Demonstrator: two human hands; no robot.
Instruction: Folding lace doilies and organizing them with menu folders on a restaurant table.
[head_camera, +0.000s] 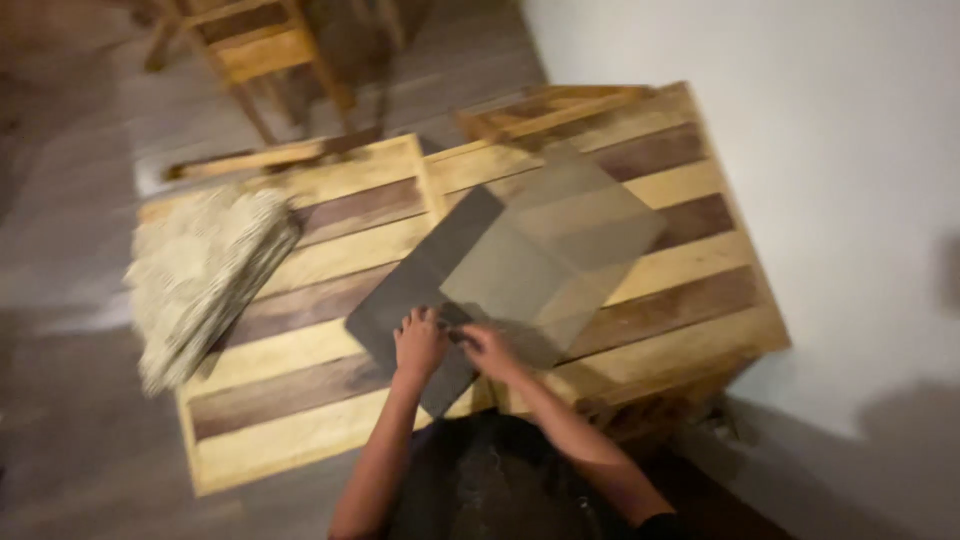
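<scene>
A dark grey flat board (415, 285) lies on a striped wooden table (680, 290). A clear, see-through sheet (555, 240) is lifted off it at an angle, rising toward the far right. My left hand (420, 345) presses down on the near edge of the dark board. Just to its right, my right hand (487, 347) pinches the near corner of the clear sheet. The whole view is motion-blurred, so finger detail is unclear.
A folded beige woven cloth (200, 275) lies at the table's left end. A wooden frame piece (550, 108) rests at the far edge, a wooden chair (265, 50) stands beyond, and a white wall (850, 150) runs along the right.
</scene>
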